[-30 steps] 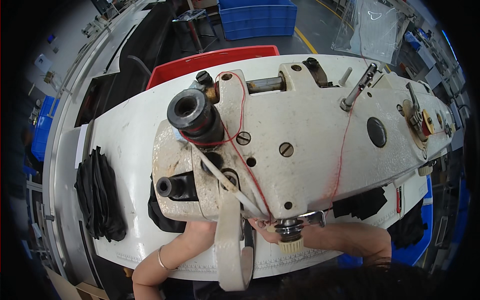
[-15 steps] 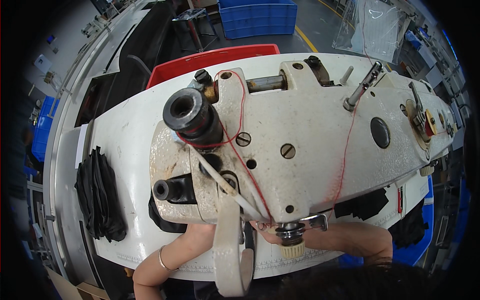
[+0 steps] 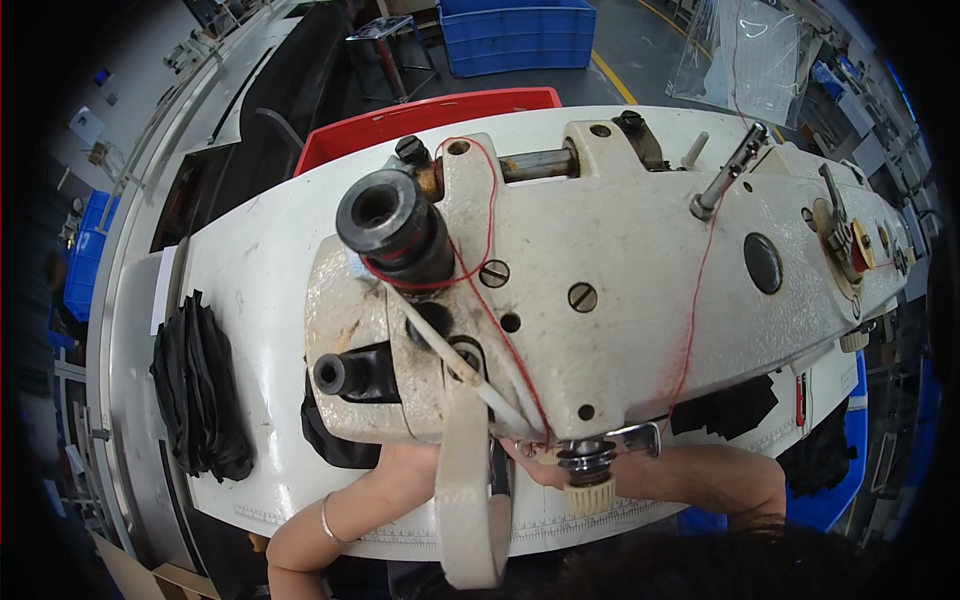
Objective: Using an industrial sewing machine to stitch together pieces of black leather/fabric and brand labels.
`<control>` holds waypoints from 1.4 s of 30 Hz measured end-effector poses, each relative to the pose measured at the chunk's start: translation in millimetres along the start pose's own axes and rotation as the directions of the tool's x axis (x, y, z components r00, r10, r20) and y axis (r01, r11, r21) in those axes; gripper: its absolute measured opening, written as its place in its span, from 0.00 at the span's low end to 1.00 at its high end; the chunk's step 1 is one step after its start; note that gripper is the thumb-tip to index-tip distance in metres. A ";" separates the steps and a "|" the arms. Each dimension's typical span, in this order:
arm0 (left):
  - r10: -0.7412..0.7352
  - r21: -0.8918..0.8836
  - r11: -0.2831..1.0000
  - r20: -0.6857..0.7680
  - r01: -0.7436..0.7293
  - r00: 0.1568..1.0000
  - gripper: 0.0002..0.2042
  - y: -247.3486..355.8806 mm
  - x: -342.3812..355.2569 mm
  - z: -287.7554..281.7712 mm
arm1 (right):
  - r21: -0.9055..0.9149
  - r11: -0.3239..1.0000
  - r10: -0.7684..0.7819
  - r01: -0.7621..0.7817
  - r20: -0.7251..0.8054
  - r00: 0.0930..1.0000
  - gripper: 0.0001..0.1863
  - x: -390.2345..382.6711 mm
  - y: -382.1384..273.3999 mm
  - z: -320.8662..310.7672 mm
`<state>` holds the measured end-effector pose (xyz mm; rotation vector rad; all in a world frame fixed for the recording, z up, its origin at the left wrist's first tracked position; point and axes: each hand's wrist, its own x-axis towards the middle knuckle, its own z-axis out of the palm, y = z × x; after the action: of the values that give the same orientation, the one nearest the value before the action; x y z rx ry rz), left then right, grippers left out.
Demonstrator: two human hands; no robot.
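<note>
A cream sewing machine (image 3: 640,240) fills the middle of the view, red thread (image 3: 497,325) strung over it. My left hand (image 3: 412,462) reaches under the machine's left end, its fingers hidden; a bangle (image 3: 325,518) circles that wrist. From the other side my right hand (image 3: 537,466) comes in behind the tension knob (image 3: 590,492), and its fingers are covered too. Black fabric (image 3: 335,435) shows just beyond my left hand, under the machine head. What either hand holds cannot be seen.
Stacked black fabric pieces (image 3: 200,390) lie on the white table (image 3: 265,265) at left. More black cloth (image 3: 728,408) and a small red tool (image 3: 800,400) are at right. A red bin (image 3: 430,120) stands behind the table, a blue crate (image 3: 515,38) farther off.
The machine sits very slightly farther right in the picture. Both arms keep nearly the same pose, and little else differs.
</note>
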<state>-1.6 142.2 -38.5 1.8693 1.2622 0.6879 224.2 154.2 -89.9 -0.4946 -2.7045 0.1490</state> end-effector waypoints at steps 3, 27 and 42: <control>0.156 0.145 0.978 -0.036 -0.150 0.987 0.15 11.4 2.1 -4.3 | -0.127 0.990 -0.064 0.058 -0.044 0.997 0.07 7.2 2.2 -20.4; 0.555 0.746 0.514 0.087 -0.423 0.827 0.17 19.5 -4.9 1.6 | 0.228 0.929 0.268 -0.292 0.131 0.955 0.12 16.3 -17.3 -49.1; 0.536 0.669 0.523 0.225 -0.528 0.814 0.15 -4.6 32.5 -26.4 | 0.431 0.762 0.530 -0.482 0.012 0.848 0.16 22.2 -2.9 -41.1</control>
<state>-12.6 181.1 -26.9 2.9958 1.0035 0.5327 220.1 160.9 -43.8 -1.0499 -2.2601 0.8095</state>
